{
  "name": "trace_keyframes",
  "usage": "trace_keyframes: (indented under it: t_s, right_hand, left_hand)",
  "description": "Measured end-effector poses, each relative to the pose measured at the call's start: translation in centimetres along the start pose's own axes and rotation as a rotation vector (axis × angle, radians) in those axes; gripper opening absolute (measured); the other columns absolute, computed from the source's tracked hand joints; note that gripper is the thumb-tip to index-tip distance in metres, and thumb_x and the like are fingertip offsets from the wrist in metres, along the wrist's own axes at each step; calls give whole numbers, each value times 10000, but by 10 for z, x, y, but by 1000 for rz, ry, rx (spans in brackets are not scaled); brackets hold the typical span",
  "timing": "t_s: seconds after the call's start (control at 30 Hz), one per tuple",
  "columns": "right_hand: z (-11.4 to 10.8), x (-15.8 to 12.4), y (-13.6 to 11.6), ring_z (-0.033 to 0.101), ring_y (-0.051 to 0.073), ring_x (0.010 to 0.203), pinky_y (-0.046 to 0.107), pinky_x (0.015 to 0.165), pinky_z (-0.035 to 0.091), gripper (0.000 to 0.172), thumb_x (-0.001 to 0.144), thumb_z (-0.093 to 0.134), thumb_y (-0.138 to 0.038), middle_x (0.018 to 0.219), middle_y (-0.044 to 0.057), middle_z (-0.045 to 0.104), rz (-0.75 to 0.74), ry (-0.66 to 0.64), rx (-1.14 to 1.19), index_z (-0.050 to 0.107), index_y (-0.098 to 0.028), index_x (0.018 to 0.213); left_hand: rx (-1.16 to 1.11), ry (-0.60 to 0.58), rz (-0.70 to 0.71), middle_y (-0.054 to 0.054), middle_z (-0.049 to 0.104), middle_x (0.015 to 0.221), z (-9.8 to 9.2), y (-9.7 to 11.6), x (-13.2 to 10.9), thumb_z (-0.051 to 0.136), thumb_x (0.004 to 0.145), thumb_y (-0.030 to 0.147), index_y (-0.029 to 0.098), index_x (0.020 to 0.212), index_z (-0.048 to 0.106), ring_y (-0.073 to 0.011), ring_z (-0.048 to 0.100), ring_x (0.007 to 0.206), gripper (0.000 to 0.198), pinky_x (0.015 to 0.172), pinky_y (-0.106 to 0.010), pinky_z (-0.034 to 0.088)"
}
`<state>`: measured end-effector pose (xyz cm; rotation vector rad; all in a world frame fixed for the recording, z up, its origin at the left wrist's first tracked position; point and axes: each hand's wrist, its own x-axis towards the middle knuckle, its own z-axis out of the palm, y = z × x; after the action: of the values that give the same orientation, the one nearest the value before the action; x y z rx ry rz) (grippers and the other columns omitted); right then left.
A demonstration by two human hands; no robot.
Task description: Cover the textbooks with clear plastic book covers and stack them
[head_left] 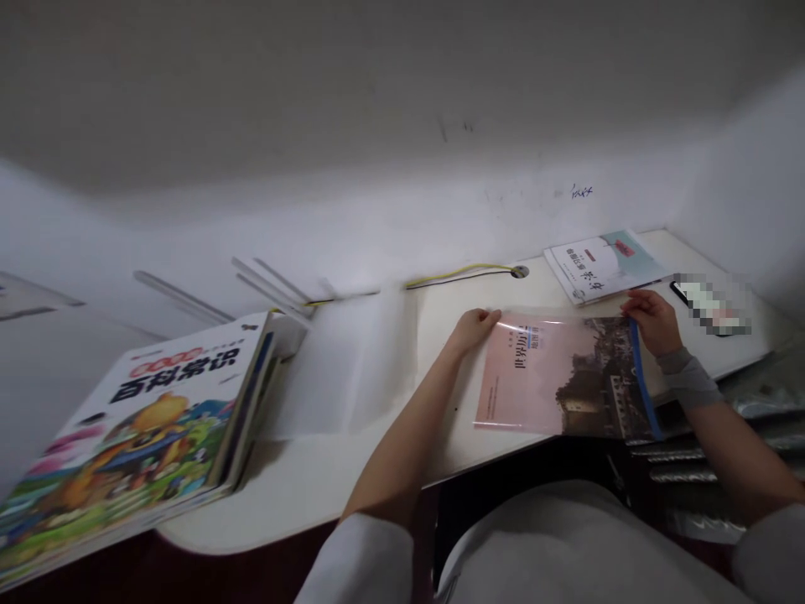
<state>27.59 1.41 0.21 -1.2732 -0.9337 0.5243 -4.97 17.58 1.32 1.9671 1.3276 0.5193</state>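
Note:
A pink textbook (528,377) with a castle photo and a blue edge strip lies near the front of the desk, with clear glossy plastic over its cover. My left hand (476,329) pinches its upper left corner between thumb and fingers. At the upper right corner, the fingers of my right hand (654,323) are closed on the edge; a grey band circles that wrist. Sheets of clear plastic film (340,369) lie to the left of my left forearm.
A stack of picture books (163,403) stands at the left. Another book (600,267) and a partly blurred phone (701,306) lie at the right. A yellow cable (465,271) runs along the wall to a hole in the white desk (302,486). Plastic-wrapped things (755,407) sit lower right.

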Motion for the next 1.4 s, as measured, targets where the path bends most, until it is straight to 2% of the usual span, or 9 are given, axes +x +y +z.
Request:
trace_keyframes:
  t_s: [0.17, 0.3, 0.4, 0.57, 0.73, 0.93, 1.07, 1.23, 1.4]
  right_hand:
    - [-6, 1, 7, 606, 147, 745, 331, 765, 496, 344, 636, 676, -282, 777, -13, 637, 33, -39, -62, 591, -214, 962]
    - [-16, 4, 16, 616, 177, 751, 360, 775, 490, 485, 603, 726, -353, 800, 22, 659, 163, -209, -437, 577, -195, 1037]
    - [-20, 8, 19, 618, 184, 734, 347, 752, 480, 529, 644, 712, -419, 806, 41, 666, 185, -232, -742, 570, -170, 1088]
    - [-13, 21, 10, 606, 199, 688, 301, 648, 429, 345, 752, 587, -514, 719, 66, 653, 256, -354, -1068, 629, -174, 800]
    - [12, 30, 6, 575, 198, 654, 288, 622, 397, 330, 653, 682, -492, 636, 38, 611, 182, -440, -1025, 546, -200, 586]
    - [57, 29, 17, 569, 187, 705, 299, 687, 425, 279, 723, 612, -460, 709, 41, 629, 113, -389, -893, 545, -194, 673]
    - [81, 29, 21, 569, 187, 733, 306, 701, 442, 254, 735, 576, -439, 743, 50, 635, 66, -336, -793, 540, -189, 708]
    - [92, 33, 19, 587, 161, 679, 283, 643, 452, 272, 782, 516, -444, 715, 34, 658, 36, -341, -710, 576, -179, 781]
    - [94, 28, 15, 575, 180, 700, 303, 666, 439, 160, 768, 553, -338, 727, 39, 644, -22, -338, -871, 569, -179, 779]
  left_hand:
    - [-35, -14, 75, -27, 646, 719, 8, 2, 4, 510, 786, 474, 141, 834, 627, -140, 564, 638, 356, 617, -257, 442]
    - [90, 37, 102, -27, 646, 752, 18, 4, 7, 496, 800, 319, 170, 815, 613, -151, 565, 697, 190, 671, -268, 441]
    - [226, 70, 132, -60, 652, 846, 26, 5, 6, 474, 814, 249, 185, 798, 604, -185, 575, 810, 146, 753, -299, 430]
    - [422, 92, 174, -123, 623, 982, 31, 3, -2, 393, 870, 195, 171, 890, 586, -244, 541, 1004, 195, 850, -353, 405]
    - [536, 113, 152, -137, 609, 997, 19, -11, -16, 355, 902, 187, 153, 957, 559, -256, 530, 1030, 215, 878, -368, 396]
    - [569, 177, 35, -134, 617, 978, -9, -36, -36, 347, 904, 207, 169, 942, 548, -262, 555, 973, 209, 790, -349, 418]
    - [545, 205, -20, -112, 639, 964, -18, -43, -45, 349, 896, 208, 186, 934, 548, -238, 575, 931, 204, 728, -312, 417]
    - [512, 226, -52, -99, 652, 939, -19, -44, -48, 361, 905, 286, 189, 984, 540, -221, 591, 882, 218, 673, -294, 410]
    - [521, 197, -41, -76, 658, 911, -19, -43, -48, 425, 880, 316, 197, 908, 561, -211, 594, 862, 183, 675, -283, 414]
